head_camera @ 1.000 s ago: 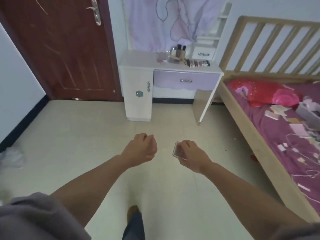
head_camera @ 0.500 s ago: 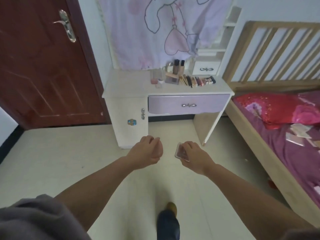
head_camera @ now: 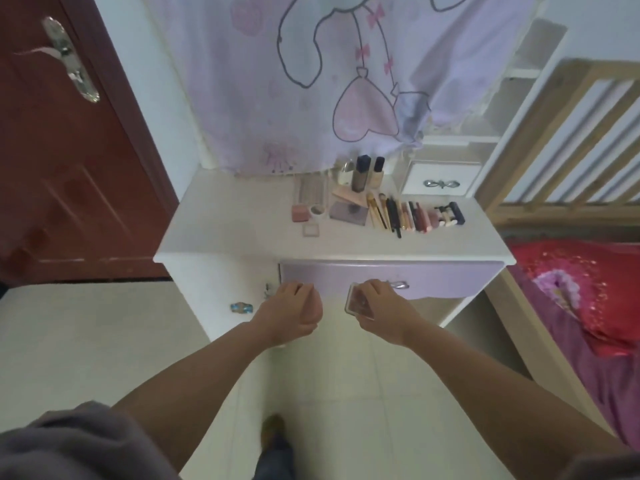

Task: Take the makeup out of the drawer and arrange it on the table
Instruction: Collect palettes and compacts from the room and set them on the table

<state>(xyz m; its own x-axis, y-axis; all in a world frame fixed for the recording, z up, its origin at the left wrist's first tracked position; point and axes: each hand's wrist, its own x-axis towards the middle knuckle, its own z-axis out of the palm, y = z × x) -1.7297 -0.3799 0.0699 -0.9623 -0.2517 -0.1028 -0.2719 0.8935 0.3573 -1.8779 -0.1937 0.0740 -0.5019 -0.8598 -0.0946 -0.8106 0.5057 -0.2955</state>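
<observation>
Closed in on table (head_camera: 242, 237) since 1 s ago. Drawer (head_camera: 433, 278) shut, 12 o'clock of hands. Right hand (head_camera: 381, 306) holding flat compact (head_camera: 358, 303); left hand (head_camera: 291, 311) curled, apparently empty. Makeup row (head_camera: 408, 216) already out.

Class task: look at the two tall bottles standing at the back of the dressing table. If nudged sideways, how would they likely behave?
The two tall bottles are narrow and upright with dark caps, so they would probably tip rather than slide. They look like glass, so likely fragile. Falling forward, they might scatter the row of brushes.
</observation>
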